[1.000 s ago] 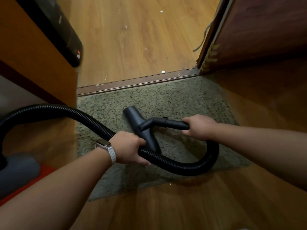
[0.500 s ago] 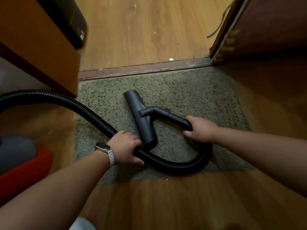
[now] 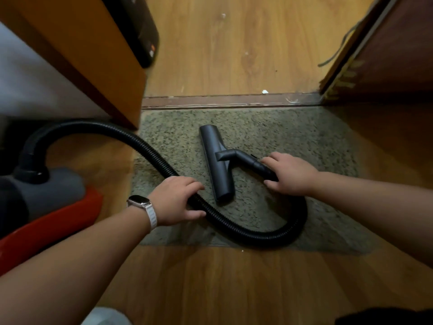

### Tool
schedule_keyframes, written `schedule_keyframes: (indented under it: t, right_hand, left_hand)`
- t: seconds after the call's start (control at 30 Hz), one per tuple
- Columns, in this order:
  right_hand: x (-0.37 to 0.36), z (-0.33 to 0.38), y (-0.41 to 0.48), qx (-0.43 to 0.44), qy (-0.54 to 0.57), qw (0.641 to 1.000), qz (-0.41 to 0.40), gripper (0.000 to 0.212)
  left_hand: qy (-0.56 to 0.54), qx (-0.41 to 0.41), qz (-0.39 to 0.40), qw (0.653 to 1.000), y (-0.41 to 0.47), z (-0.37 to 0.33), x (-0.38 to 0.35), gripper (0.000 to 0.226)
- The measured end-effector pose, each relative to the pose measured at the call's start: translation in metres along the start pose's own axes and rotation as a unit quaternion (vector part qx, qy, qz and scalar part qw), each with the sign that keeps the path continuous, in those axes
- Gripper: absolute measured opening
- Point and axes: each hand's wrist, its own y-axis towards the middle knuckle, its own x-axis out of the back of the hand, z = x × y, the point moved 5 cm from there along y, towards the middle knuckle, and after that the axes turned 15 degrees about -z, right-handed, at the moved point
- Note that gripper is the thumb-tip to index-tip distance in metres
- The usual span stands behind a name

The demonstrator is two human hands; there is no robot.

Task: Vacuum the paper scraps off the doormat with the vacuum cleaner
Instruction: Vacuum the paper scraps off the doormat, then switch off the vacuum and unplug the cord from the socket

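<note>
A speckled grey-green doormat (image 3: 293, 137) lies on the wooden floor before the door threshold. The black vacuum nozzle (image 3: 216, 165) rests flat on the mat's middle, long side running away from me. My right hand (image 3: 290, 173) grips the tube just behind the nozzle. My left hand (image 3: 174, 200), watch on the wrist, holds the ribbed black hose (image 3: 257, 238), which loops on the mat between my hands. The grey and red vacuum body (image 3: 46, 195) sits at the left. I see no paper scraps on the mat itself.
A small white scrap (image 3: 264, 91) lies on the brown threshold strip (image 3: 210, 100); a few specks dot the floor beyond. An orange wooden cabinet (image 3: 93, 55) stands at the left, and an open dark door (image 3: 386, 55) at the right.
The nozzle has slid back toward me and lies flat on the mat. My right hand has moved down the tube. The view has pulled back, showing the vacuum body.
</note>
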Motion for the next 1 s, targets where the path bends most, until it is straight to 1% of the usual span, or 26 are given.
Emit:
schedule_keyframes:
  t: [0.13,0.27,0.37,0.5,0.6,0.73,0.83,0.9,1.0]
  right_hand:
    - [0.039,0.051,0.018,0.104,-0.016,0.994,-0.037,0.062]
    - [0.073,0.116,0.031,0.173,-0.009,0.981,-0.081,0.06]
    - [0.094,0.169,0.04,0.211,-0.005,0.972,-0.106,0.061]
    - [0.113,0.238,0.053,0.229,0.013,0.964,-0.136,0.058]
    - [0.118,0.293,0.062,0.251,0.027,0.957,-0.141,0.058]
    - [0.115,0.372,0.073,0.287,0.029,0.947,-0.143,0.06]
    - [0.11,0.43,0.08,0.321,0.036,0.937,-0.135,0.06]
    - [0.107,0.467,0.082,0.342,0.041,0.93,-0.13,0.063]
    - [0.098,0.517,0.081,0.371,0.045,0.92,-0.121,0.063]
  left_hand:
    - [0.021,0.001,-0.008,1.0,-0.006,0.022,0.041,0.078]
    - [0.062,-0.016,-0.026,0.998,-0.022,0.052,0.093,0.077]
    - [0.075,-0.005,-0.042,0.996,-0.046,0.079,0.129,0.073]
    - [0.105,0.017,-0.065,0.992,-0.098,0.112,0.168,0.067]
    - [0.119,0.069,-0.091,0.986,-0.15,0.143,0.191,0.064]
    - [0.117,0.152,-0.126,0.973,-0.224,0.183,0.207,0.067]
    - [0.095,0.218,-0.15,0.96,-0.277,0.208,0.208,0.077]
    - [0.063,0.278,-0.163,0.945,-0.312,0.223,0.202,0.086]
    - [0.024,0.335,-0.149,0.93,-0.357,0.24,0.182,0.09]
